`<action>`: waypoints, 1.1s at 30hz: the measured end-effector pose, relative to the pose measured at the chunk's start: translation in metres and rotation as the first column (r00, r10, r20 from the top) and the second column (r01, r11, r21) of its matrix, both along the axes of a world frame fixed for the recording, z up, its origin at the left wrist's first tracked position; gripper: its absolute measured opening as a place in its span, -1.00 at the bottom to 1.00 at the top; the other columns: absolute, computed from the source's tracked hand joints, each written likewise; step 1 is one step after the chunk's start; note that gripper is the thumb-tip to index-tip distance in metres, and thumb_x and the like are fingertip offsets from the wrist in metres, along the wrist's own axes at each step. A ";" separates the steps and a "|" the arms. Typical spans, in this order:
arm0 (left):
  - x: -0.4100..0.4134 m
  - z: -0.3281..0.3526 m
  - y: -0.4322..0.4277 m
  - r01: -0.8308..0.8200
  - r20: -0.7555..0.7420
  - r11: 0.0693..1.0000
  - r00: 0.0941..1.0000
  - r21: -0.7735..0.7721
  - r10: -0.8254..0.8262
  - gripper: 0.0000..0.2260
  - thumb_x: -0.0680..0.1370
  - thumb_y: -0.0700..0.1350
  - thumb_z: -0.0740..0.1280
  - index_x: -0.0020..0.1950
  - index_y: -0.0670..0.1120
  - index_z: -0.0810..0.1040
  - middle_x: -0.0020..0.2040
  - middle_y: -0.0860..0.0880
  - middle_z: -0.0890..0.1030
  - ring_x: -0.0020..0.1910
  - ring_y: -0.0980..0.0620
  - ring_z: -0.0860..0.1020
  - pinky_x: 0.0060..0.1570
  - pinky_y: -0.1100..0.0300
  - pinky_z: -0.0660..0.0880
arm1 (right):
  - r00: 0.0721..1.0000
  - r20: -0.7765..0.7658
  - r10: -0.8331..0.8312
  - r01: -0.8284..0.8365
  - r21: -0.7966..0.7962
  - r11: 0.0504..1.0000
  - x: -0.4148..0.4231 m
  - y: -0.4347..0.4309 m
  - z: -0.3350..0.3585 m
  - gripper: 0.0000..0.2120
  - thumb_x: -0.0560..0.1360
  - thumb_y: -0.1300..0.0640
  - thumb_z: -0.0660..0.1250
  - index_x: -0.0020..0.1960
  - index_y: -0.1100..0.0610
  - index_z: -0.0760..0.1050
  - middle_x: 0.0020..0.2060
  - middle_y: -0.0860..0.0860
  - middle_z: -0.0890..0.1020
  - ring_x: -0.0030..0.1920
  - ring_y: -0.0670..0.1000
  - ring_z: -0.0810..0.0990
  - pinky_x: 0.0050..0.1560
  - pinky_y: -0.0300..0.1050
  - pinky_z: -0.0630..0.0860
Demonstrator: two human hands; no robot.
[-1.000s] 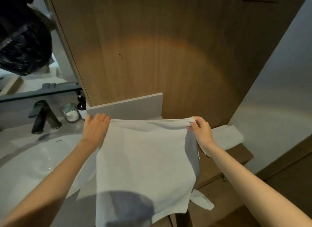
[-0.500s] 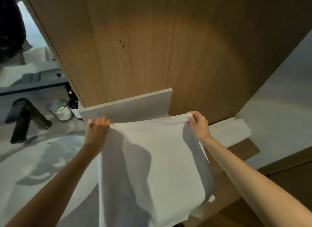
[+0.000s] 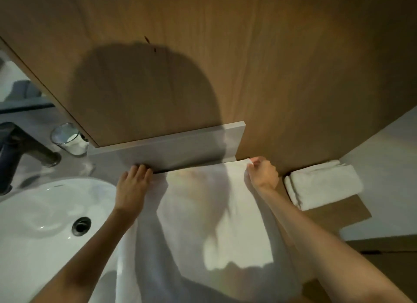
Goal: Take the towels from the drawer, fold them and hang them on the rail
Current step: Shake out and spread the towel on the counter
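Because the white towel (image 3: 214, 217) must hang evenly, the person holds its top edge stretched between both hands, close against the lower edge of the grey panel (image 3: 167, 149) that projects from the wooden wall (image 3: 225, 66). The left hand (image 3: 133, 187) lies palm-down with its fingers extended over the towel's left corner, pressing the corner toward the gap under the panel; whether the thumb grips the cloth from below cannot be determined. The right hand (image 3: 262, 174) pinches the right corner between thumb and fingers, just beside the panel's right end. Holding both corners level keeps the top edge straight, and the cloth falls freely between the forearms.

A second towel (image 3: 322, 185), already folded, rests on the wooden ledge (image 3: 343, 214) to the right, well apart from the hands, presumably set aside for hanging afterwards.

Several items cannot be confirmed. No rail is plainly visible; the dark gap under the panel may conceal it. The drawer is out of view. The towel's lower edge is cut off by the bottom of the frame, and motion blur and heavy shadow obscure how many layers the cloth has. The sink (image 3: 45, 212), the tap (image 3: 20, 149) and the glass (image 3: 67, 140) at left play no part in this step.
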State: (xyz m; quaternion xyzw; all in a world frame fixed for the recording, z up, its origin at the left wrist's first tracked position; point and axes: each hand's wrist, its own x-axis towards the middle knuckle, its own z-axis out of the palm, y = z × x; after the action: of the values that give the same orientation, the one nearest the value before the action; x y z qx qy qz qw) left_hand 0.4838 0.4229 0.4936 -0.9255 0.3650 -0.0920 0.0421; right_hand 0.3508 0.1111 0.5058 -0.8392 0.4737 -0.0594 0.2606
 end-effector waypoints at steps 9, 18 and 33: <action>-0.075 -0.019 -0.065 -0.032 -0.206 0.965 0.978 -0.259 -0.023 -0.55 0.45 -0.22 0.41 0.34 -0.10 0.48 0.30 -0.12 0.52 0.26 -0.17 0.50 0.25 -0.12 0.43 | 0.800 -0.049 0.598 -0.600 -0.092 0.795 -0.011 0.085 -0.039 -0.50 0.63 -0.05 -0.11 0.56 -0.08 0.06 0.58 -0.04 -0.09 0.56 0.18 -0.20 0.40 0.49 -0.21; -0.072 -0.041 -0.032 -0.256 -0.346 0.953 0.919 -0.160 0.188 -0.52 0.62 0.21 -0.12 0.55 0.22 0.02 0.58 0.11 -0.07 0.56 0.05 -0.16 0.48 -0.17 -0.21 | 0.716 0.413 0.562 -0.638 0.062 0.767 -0.030 0.066 -0.040 -0.39 0.54 -0.42 -0.09 0.50 -0.20 0.24 0.51 -0.02 0.29 0.49 0.16 0.27 0.41 0.24 0.27; -0.075 -0.040 -0.026 -0.482 -0.394 0.858 0.834 -0.180 0.385 -0.46 0.57 0.09 -0.11 0.57 0.10 0.07 0.59 -0.07 -0.01 0.56 -0.12 -0.11 0.49 -0.16 -0.21 | 0.760 0.069 0.647 -0.634 -0.143 0.760 -0.029 0.138 -0.044 -0.51 0.59 -0.06 0.04 0.53 -0.14 0.20 0.55 -0.01 0.16 0.55 0.15 0.06 0.45 0.33 -0.10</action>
State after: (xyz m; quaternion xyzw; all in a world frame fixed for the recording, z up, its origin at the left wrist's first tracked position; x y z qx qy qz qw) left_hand 0.4091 0.3964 0.4532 -0.9825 0.1290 0.0342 -0.1301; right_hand 0.3218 0.2488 0.4616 -0.9588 0.1384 -0.0409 0.2447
